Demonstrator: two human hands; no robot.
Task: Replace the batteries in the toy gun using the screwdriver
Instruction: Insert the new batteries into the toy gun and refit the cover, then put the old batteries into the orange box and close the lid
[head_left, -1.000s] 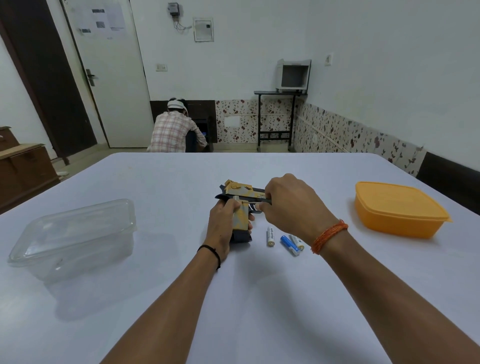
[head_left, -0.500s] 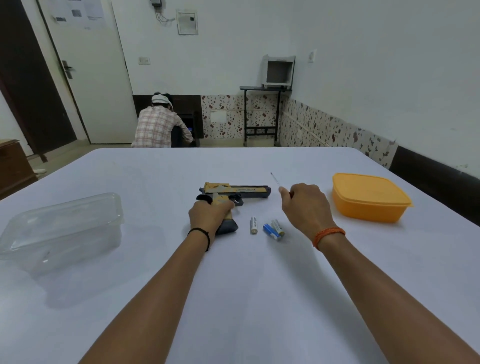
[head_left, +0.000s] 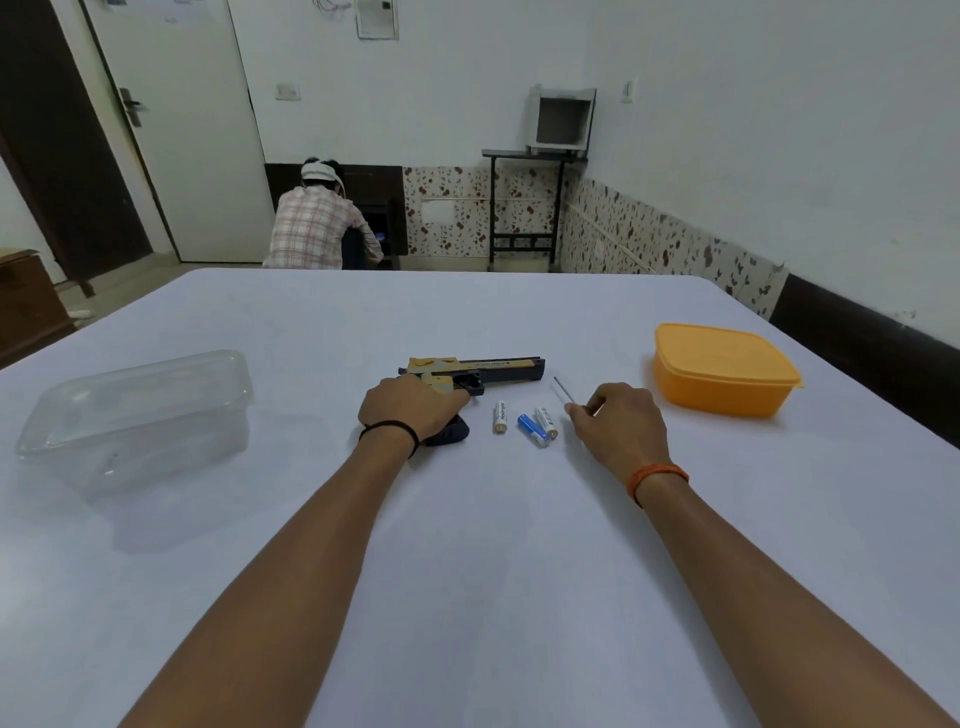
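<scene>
A black and tan toy gun (head_left: 488, 369) lies flat on the white table (head_left: 467, 545), barrel pointing right. My left hand (head_left: 410, 408) covers its grip and holds it down, fingers curled over it. Three small batteries lie just right of the grip: a white one (head_left: 500, 416), a blue one (head_left: 532, 429) and another white one (head_left: 546, 421). My right hand (head_left: 621, 423) holds the thin screwdriver (head_left: 563, 389), whose metal shaft sticks out up-left toward the gun's muzzle; its handle is hidden in the fist.
A clear plastic container (head_left: 135, 415) stands on the table's left side. An orange lidded box (head_left: 722, 369) sits at the right. Beyond the far table edge a person in a plaid shirt (head_left: 319, 228) crouches with their back turned.
My right hand has drawn the screwdriver off the gun and moved right, lowering toward the table. The gun now lies flat, its barrel uncovered. My left hand stays on the grip.
</scene>
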